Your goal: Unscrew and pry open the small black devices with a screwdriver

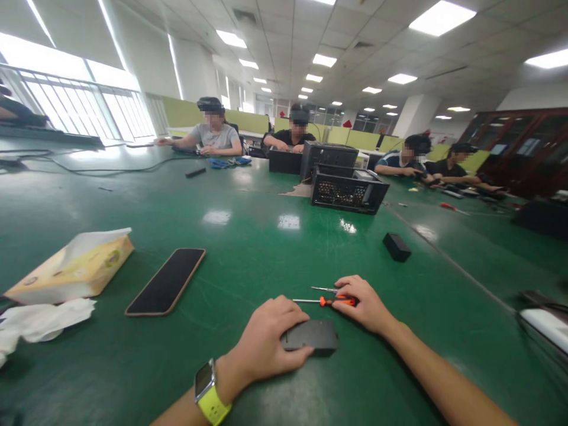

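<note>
My left hand (273, 337), with a yellow-strapped watch at the wrist, is wrapped round a dark grey, oblong plastic box (317, 336) lying on the green table. Fingers lie along its far side, the thumb along its near side. Just beyond it, my right hand (361, 302) is closed over the orange and black handle of a screwdriver (327, 301). That screwdriver's shaft points left, towards my left hand. A second, thinner metal tool (323, 289) sticks out from under my right fingers; its other end is hidden.
A phone (166, 282) and a tissue pack (73, 269) lie to the left. A small black box (396, 247) sits to the right. Farther off stand open black metal cases (350, 189). Several people work around the table, one person (213, 136) at the far left.
</note>
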{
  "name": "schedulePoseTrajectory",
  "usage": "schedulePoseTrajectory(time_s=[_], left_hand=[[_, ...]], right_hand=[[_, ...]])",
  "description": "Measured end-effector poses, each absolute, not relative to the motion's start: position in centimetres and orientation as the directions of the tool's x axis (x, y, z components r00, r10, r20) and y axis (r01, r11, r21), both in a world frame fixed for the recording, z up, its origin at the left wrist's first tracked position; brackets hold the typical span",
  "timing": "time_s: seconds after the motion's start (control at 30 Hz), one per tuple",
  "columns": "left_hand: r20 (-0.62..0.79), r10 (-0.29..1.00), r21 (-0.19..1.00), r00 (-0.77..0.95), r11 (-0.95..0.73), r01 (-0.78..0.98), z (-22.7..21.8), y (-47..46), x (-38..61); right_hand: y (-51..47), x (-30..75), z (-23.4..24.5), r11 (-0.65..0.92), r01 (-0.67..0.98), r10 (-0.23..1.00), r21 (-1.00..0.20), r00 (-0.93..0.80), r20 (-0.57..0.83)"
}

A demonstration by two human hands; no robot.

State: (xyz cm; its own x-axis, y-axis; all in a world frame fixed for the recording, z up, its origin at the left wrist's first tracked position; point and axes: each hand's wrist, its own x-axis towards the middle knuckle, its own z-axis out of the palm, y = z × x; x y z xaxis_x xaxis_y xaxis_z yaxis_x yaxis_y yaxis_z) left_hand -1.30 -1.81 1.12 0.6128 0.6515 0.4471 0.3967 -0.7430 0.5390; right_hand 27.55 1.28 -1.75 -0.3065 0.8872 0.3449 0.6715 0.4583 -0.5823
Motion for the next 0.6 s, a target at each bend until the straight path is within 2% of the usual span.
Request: schedulePoseTrajectory(time_s=[0.2, 0.37, 0.6], left_hand=[[0.474, 0.64, 0.517, 0.605, -0.759, 0.397, 1.1, -1.9, -1.4], [0.446, 0.624, 0.488, 0.642, -0.771, 0.409, 1.6, -1.9, -1.3], [0.415, 0.624, 0.48, 0.662, -0.768, 0.424, 1.8, -1.9, -1.2]], right_hand=[[0.8, 26.9, -1.2, 0.401, 0.525, 0.91, -0.75, -0.133, 0.394], [0.9, 27.1, -0.6, 0.315, 0.268, 0.935, -0.911, 0.079, 0.346], [-0.1, 27.1, 1.2, 0.287, -0.102, 0.95, -0.953, 0.157, 0.269]])
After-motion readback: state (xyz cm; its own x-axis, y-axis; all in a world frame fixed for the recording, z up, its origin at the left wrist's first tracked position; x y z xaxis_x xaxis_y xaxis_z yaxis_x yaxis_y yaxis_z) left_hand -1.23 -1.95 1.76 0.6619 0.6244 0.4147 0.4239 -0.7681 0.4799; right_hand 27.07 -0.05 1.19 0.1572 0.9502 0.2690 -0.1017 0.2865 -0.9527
